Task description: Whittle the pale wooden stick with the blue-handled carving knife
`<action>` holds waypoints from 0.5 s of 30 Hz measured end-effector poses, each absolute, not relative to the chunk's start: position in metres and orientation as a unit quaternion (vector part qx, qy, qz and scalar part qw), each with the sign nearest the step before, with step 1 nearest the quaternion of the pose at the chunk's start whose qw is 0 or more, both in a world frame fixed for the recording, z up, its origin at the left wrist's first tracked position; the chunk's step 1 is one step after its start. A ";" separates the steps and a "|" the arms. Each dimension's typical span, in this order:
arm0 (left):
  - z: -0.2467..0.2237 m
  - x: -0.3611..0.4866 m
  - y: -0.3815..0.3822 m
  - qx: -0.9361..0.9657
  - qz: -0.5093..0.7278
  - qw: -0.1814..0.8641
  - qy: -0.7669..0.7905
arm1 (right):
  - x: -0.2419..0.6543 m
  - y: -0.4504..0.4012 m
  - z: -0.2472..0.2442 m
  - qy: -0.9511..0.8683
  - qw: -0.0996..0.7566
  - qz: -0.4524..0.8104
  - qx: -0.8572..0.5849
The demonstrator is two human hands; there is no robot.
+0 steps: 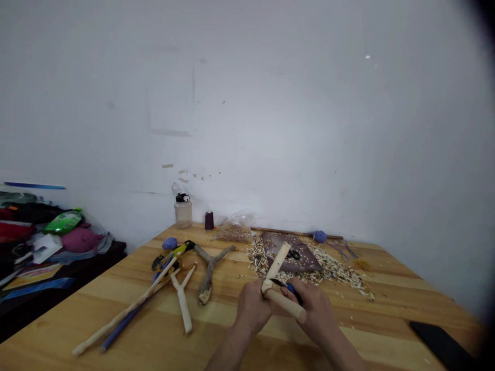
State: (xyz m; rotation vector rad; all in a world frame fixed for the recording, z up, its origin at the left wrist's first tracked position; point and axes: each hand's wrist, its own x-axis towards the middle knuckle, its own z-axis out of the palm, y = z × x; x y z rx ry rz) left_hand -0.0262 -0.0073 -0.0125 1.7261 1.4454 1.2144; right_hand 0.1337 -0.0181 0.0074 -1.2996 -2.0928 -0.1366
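Note:
My left hand (252, 307) grips a peeled, pale wooden fork (279, 262) at its junction. One arm of the fork points up and away, and the other runs across to my right hand (314, 309). That hand is shut on a small knife (293, 291) with a blue handle and a dark blade. The blade sits against the wood near the junction, and part of the knife is hidden by my fingers.
The wooden table (65, 324) holds a peeled forked stick (182, 297), a bark-covered branch fork (209, 270), long sticks (127, 304), wood shavings (340, 270) on a dark mat (278, 243), scissors (293, 254), a bottle (183, 211) and a black phone (441, 344). A white wall stands behind.

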 end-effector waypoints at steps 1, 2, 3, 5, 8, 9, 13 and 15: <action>-0.010 -0.025 -0.008 0.636 0.465 0.313 0.530 | 0.134 -0.018 0.007 -0.802 0.329 -0.057 -0.496; -0.007 -0.023 -0.010 0.628 0.473 0.338 0.517 | 0.134 -0.018 0.007 -0.803 0.328 -0.062 -0.494; -0.004 -0.022 -0.011 0.623 0.478 0.361 0.503 | 0.134 -0.018 0.007 -0.805 0.326 -0.067 -0.491; 0.003 -0.020 -0.015 0.621 0.478 0.404 0.471 | 0.134 -0.018 0.007 -0.808 0.326 -0.080 -0.485; 0.008 -0.020 -0.018 0.617 0.474 0.447 0.441 | 0.133 -0.019 0.008 -0.808 0.331 -0.113 -0.474; 0.008 -0.020 -0.019 0.617 0.473 0.450 0.440 | 0.133 -0.019 0.009 -0.808 0.335 -0.125 -0.468; 0.006 -0.019 -0.019 0.623 0.470 0.443 0.442 | 0.130 -0.024 0.015 -0.805 0.356 -0.157 -0.448; 0.006 -0.019 -0.019 0.626 0.474 0.441 0.435 | 0.128 -0.026 0.016 -0.806 0.355 -0.156 -0.447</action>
